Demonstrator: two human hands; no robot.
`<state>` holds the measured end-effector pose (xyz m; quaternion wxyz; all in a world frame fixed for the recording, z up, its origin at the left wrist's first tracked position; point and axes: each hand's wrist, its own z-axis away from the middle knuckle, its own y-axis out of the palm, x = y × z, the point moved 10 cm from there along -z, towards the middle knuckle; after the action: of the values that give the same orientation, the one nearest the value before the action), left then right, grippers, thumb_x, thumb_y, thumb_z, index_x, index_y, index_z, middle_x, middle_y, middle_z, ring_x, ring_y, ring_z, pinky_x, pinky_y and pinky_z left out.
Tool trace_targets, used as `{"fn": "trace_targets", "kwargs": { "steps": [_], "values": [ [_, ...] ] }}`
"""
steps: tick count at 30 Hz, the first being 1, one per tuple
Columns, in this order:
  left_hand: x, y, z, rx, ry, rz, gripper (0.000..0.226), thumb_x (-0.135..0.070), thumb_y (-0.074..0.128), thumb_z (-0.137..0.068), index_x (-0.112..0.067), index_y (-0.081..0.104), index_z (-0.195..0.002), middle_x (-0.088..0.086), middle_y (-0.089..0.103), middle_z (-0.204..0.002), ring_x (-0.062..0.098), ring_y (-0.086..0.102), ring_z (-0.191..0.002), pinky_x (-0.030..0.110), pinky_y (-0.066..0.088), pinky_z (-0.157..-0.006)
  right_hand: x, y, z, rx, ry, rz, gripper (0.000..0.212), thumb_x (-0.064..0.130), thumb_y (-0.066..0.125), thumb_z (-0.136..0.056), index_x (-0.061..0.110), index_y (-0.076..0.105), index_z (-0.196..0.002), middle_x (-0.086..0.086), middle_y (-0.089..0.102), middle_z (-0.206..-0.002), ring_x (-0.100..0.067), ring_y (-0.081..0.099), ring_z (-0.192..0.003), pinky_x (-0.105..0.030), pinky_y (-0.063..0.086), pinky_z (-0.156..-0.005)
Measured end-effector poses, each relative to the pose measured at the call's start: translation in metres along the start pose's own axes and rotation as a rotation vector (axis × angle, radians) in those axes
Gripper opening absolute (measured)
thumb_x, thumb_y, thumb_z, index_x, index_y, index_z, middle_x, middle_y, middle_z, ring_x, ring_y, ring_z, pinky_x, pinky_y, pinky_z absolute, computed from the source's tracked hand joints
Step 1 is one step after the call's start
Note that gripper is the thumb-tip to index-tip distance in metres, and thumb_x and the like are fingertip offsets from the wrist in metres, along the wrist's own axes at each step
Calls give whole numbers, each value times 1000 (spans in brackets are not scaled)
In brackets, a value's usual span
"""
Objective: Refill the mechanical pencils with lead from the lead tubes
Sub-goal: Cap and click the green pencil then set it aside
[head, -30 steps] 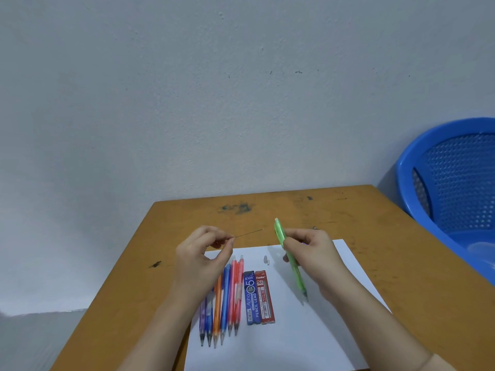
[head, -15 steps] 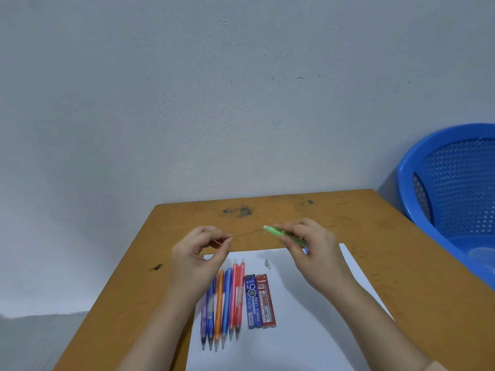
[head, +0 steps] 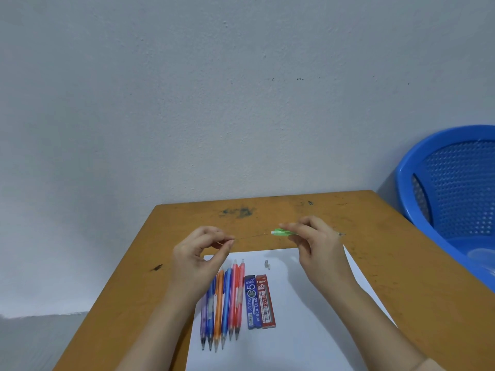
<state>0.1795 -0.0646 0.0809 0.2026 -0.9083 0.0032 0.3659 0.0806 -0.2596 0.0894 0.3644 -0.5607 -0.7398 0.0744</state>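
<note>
Above the far edge of the white paper sheet [head: 308, 325], over the wooden table [head: 401, 277]: one thin lead [head: 251, 236], its left end pinched between thumb and forefinger of the left hand [head: 199, 259], its right end at the back opening of the green mechanical pencil [head: 281, 232]. The right hand [head: 317, 247] grips that pencil's barrel in curled fingers, held level with the tip pointing right. On the sheet: a row of coloured pencils [head: 219, 303], then a blue lead tube [head: 253, 302] and a red lead tube [head: 267, 301] side by side.

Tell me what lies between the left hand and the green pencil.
Head view: one thin lead, pinched by the left hand, its far end at the green pencil in the right hand.
</note>
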Motion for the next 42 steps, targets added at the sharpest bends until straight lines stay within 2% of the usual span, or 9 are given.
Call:
{"fn": "trace_targets", "kwargs": {
  "steps": [4, 7, 12, 17, 20, 25, 29, 33, 42],
  "values": [
    [-1, 0, 1, 7, -2, 7, 12, -29, 67, -78, -26, 71, -88, -14, 66, -91, 12, 64, -87, 12, 49, -69, -1, 2, 0, 17, 13, -15, 45, -20, 64, -73, 16, 75, -99, 5, 55, -83, -19, 57, -77, -1, 38, -68],
    [-4, 1, 1, 14, 8, 25, 12, -28, 67, -78, -24, 71, -88, -14, 66, -90, 12, 64, -86, 11, 49, -69, 0, 1, 0, 24, 22, -24, 45, -20, 65, -73, 16, 75, -99, 5, 56, -83, -17, 56, -78, 2, 36, -70],
    [-5, 1, 1, 11, 16, 32, 12, -27, 67, -78, -22, 71, -88, -13, 66, -90, 11, 64, -86, 11, 49, -69, 2, 0, 0, 26, 14, -16, 43, -20, 65, -74, 14, 75, -99, 3, 57, -84, -18, 57, -78, -1, 40, -68],
    [-5, 0, 1, 5, 17, 24, 12, -28, 67, -78, -23, 71, -88, -14, 66, -88, 12, 64, -85, 12, 50, -69, 1, -3, -1, 10, 9, -8, 43, -19, 63, -75, 14, 75, -99, 2, 57, -84, -22, 59, -80, -25, 52, -65],
    [-4, 0, 1, 4, 15, 25, 13, -27, 67, -78, -22, 72, -88, -14, 66, -88, 12, 64, -85, 13, 50, -69, 2, -1, 0, 17, -1, -1, 41, -19, 64, -75, 13, 75, -98, 3, 56, -84, -20, 58, -79, -13, 47, -65],
    [-5, 1, 0, 8, 24, 22, 14, -26, 68, -78, -20, 73, -89, -13, 66, -88, 13, 64, -85, 13, 50, -69, 3, 0, 0, 24, -7, 0, 41, -19, 65, -73, 13, 75, -98, 1, 58, -84, -21, 58, -79, -8, 44, -67],
    [-6, 0, 0, 2, 29, 19, 12, -25, 68, -78, -21, 73, -88, -13, 66, -89, 12, 65, -85, 12, 49, -69, 3, 0, -1, 19, -1, -12, 41, -19, 65, -73, 14, 75, -97, 0, 59, -83, -22, 58, -78, -12, 44, -66],
    [-7, 0, 0, 3, 44, 17, 11, -23, 68, -78, -21, 72, -88, -14, 66, -89, 11, 64, -84, 11, 49, -69, 2, 0, 0, 18, 9, -9, 41, -18, 66, -74, 14, 75, -97, 1, 59, -83, -21, 58, -78, 0, 38, -71],
    [-6, 1, 0, 6, 34, 17, 12, -23, 69, -77, -20, 73, -88, -13, 66, -89, 11, 64, -84, 11, 49, -68, 3, 1, 0, 14, -18, -4, 44, -18, 67, -71, 16, 75, -97, 6, 56, -83, -17, 57, -77, -6, 41, -70]
  ]
}}
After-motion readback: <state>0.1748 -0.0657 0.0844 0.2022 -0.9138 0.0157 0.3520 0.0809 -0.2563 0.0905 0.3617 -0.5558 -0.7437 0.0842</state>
